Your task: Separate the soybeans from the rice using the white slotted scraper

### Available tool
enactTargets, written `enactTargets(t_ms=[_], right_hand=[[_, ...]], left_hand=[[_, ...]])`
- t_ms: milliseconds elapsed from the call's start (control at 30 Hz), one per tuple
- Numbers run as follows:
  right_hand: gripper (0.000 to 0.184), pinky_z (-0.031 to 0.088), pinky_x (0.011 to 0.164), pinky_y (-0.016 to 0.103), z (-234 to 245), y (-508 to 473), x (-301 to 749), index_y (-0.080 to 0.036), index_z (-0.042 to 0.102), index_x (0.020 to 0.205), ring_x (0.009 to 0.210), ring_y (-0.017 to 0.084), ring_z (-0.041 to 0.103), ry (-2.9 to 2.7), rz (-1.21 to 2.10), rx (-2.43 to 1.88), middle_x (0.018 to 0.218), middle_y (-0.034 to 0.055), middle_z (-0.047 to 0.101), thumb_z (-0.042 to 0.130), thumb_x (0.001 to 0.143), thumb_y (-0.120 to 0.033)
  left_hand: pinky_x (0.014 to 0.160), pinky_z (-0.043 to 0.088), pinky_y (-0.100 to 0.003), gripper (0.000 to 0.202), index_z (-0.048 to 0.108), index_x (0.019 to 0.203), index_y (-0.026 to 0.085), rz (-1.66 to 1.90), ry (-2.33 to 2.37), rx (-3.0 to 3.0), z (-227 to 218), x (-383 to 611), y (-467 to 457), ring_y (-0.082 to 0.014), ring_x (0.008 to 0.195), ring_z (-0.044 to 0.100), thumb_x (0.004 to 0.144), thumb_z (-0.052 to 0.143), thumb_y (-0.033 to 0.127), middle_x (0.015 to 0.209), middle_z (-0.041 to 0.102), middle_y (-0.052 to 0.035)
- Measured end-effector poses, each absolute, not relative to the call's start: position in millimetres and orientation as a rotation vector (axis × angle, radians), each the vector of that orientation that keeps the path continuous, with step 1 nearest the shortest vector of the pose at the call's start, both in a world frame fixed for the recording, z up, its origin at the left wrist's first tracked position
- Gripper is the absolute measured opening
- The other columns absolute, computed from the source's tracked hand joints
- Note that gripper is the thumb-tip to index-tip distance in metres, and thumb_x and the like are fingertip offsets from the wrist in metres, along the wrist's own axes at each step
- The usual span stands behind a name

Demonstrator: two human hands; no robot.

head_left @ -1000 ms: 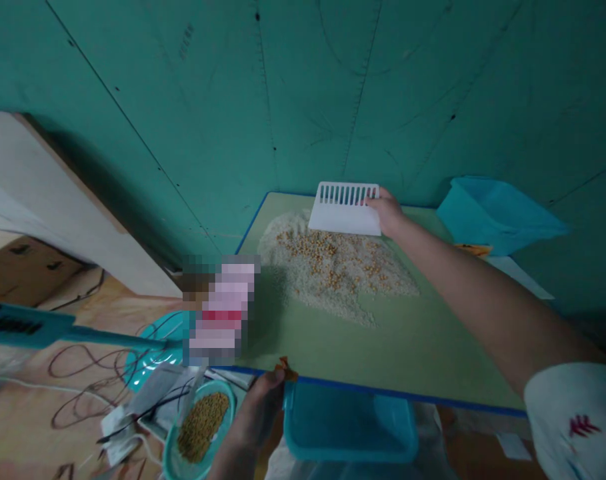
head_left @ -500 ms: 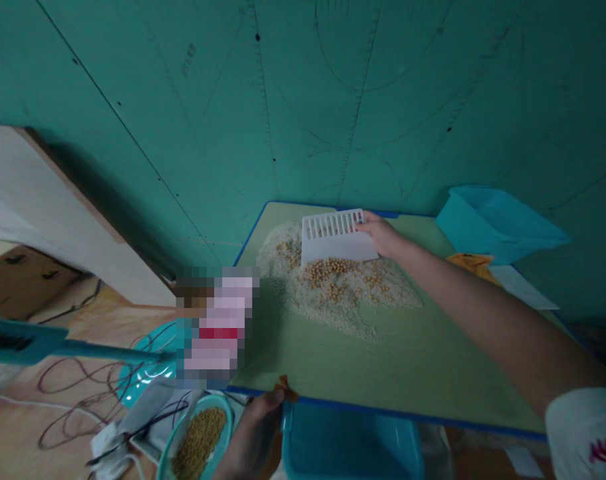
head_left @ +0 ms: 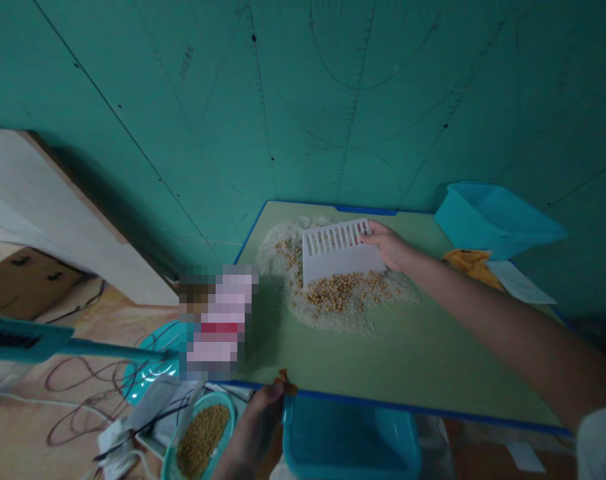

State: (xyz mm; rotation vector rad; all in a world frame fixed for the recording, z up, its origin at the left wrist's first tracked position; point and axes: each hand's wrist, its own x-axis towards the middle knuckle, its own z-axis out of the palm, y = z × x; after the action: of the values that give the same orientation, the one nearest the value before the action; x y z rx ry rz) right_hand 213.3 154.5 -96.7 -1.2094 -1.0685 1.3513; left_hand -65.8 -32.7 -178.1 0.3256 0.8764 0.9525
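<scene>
My right hand (head_left: 390,245) is closed on a white slotted plastic scraper (head_left: 339,251) and rests it on a heap of white grains mixed with yellow beans (head_left: 333,293). The heap lies on a green board with a blue edge (head_left: 397,363). Yellow beans gather just below the scraper. My left hand (head_left: 255,427) grips the rim of a blue plastic tub (head_left: 350,440) held under the board's near edge. Its fingers curl round the rim.
A teal bowl of brownish grains (head_left: 200,437) sits left of the tub. A blue bin (head_left: 493,217) and an orange cloth (head_left: 470,261) lie at the right. Cables and a teal tool handle (head_left: 57,343) cover the floor at left. A teal wall stands behind.
My right hand has dragged the scraper from the far edge of the heap toward me, pushing yellow beans ahead of it. The left hand and tub stay put.
</scene>
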Motion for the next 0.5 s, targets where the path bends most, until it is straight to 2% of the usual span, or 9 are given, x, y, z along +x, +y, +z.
enactTargets(t_ms=[133, 200, 500], right_hand=[[0.016, 0.044, 0.056, 0.031, -96, 144, 212, -0.022, 0.058, 0.079, 0.060, 0.017, 0.058, -1.067, 1.352, -1.203, 0.070, -0.0005, 0.064, 0.062, 0.064, -0.019], [0.016, 0.043, 0.056, 0.030, -97, 139, 212, -0.022, 0.057, 0.079, 0.059, 0.016, 0.057, -1.063, 1.351, -1.198, 0.069, -0.0009, 0.063, 0.063, 0.064, -0.020], [0.020, 0.042, 0.056, 0.030, -97, 115, 211, -0.022, 0.056, 0.081, 0.058, 0.016, 0.056, -1.022, 1.320, -1.192, 0.069, -0.0018, 0.063, 0.064, 0.062, -0.022]], left_hand=[[0.055, 0.047, -0.025, 0.012, 0.073, 0.062, 0.020, 0.935, 0.875, 0.334, -174, -65, -33, -0.0175, 0.056, 0.063, 0.057, 0.075, 0.030, 0.057, 0.070, 0.0004], [0.054, 0.047, -0.024, 0.010, 0.072, 0.059, 0.020, 0.936, 0.874, 0.332, -173, -65, -32, -0.0157, 0.052, 0.062, 0.058, 0.075, 0.029, 0.056, 0.070, 0.0010], [0.077, 0.048, -0.033, 0.010, 0.072, 0.069, 0.022, 0.956, 0.834, 0.336, -177, -64, -32, -0.0229, 0.072, 0.067, 0.062, 0.072, 0.027, 0.064, 0.073, 0.0001]])
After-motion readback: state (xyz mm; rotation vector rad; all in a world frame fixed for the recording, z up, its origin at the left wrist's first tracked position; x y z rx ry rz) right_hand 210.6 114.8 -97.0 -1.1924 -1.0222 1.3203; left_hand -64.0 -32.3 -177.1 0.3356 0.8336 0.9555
